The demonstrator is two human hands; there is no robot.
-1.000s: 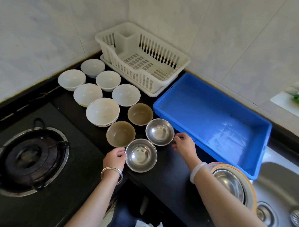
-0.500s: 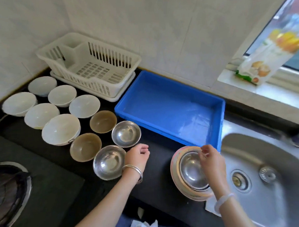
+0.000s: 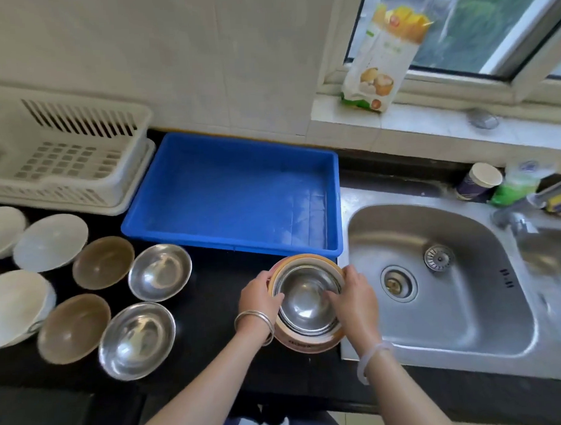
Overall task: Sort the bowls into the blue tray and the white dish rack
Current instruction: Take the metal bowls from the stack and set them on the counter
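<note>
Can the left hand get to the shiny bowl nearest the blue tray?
Probably yes: only bare counter lies between the left hand and that bowl. But it grips the stack together with the right hand, so it would have to let go first.

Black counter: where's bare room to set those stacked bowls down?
The blue plastic tray is bare inside, so is the white slatted dish rack. A bare counter strip runs between the steel bowls and the held bowl stack. Further left, bowls crowd.

the black counter point(image 3: 210, 324) carries bowls point(image 3: 159, 271), the blue tray point(image 3: 232, 243) and the white dish rack point(image 3: 62, 177).
</note>
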